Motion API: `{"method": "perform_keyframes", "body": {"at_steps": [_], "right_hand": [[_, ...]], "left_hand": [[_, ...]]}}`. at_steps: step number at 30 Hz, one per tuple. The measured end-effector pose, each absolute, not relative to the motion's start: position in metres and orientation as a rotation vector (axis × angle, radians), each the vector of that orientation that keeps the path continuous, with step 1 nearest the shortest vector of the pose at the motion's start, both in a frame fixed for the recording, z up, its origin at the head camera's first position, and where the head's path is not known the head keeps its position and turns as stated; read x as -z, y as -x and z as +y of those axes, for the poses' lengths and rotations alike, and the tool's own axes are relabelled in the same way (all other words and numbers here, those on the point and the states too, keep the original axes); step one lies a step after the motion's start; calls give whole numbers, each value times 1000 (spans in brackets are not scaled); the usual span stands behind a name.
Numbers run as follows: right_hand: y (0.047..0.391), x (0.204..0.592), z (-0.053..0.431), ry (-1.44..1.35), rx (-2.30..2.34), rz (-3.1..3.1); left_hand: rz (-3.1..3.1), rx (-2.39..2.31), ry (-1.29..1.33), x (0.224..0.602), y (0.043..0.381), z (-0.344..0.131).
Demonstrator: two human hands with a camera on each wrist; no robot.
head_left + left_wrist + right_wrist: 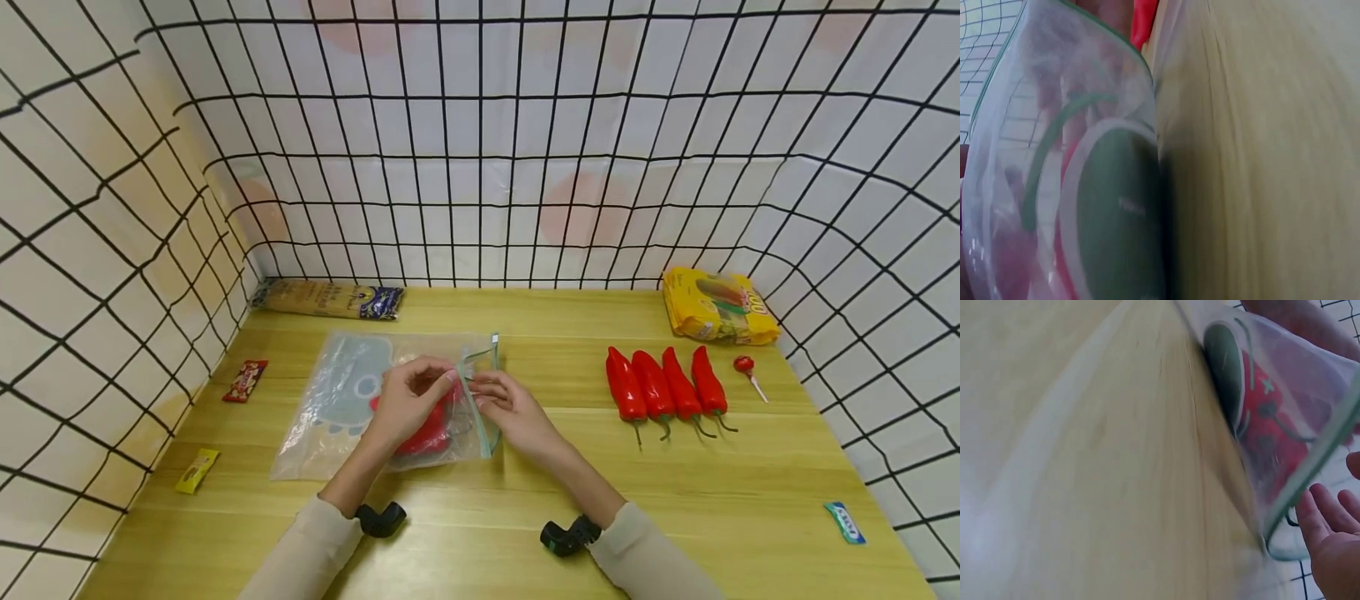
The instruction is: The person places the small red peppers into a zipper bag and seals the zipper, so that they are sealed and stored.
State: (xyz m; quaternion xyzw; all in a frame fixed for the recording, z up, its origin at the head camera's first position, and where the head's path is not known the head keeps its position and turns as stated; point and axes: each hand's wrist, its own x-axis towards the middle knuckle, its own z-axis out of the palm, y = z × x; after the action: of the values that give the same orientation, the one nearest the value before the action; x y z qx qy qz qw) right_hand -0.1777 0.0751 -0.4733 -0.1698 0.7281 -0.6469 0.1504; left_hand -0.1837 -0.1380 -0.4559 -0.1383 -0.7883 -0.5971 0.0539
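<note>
A clear zip bag with a green-edged mouth and a printed pattern lies on the table, its mouth raised toward the right. My left hand pinches the upper layer of plastic near that mouth. Something red shows through the bag below this hand; in the right wrist view, dark curved lines cross the red area. My right hand is at the bag's opening, fingers loosely bent against the green edge. Seen in the right wrist view, its fingers hold no separate object.
Several red peppers lie in a row at the right, beside a lollipop. Behind them sits a yellow package. A long brown packet lies at the back left. Small wrapped sweets are near both sides. Black wire grid encloses the table.
</note>
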Motion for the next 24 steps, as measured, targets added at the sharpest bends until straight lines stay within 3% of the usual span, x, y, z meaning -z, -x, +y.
{"method": "perform_keyframes", "body": {"at_steps": [12, 19, 24], "right_hand": [[174, 449, 167, 372, 1596, 2614], [180, 449, 223, 231, 1275, 2981], [184, 456, 234, 267, 1111, 2998]], "left_hand": [[-2532, 1544, 509, 443, 184, -162], [-2494, 1672, 430, 442, 185, -163], [-2423, 1822, 416, 440, 185, -165]]}}
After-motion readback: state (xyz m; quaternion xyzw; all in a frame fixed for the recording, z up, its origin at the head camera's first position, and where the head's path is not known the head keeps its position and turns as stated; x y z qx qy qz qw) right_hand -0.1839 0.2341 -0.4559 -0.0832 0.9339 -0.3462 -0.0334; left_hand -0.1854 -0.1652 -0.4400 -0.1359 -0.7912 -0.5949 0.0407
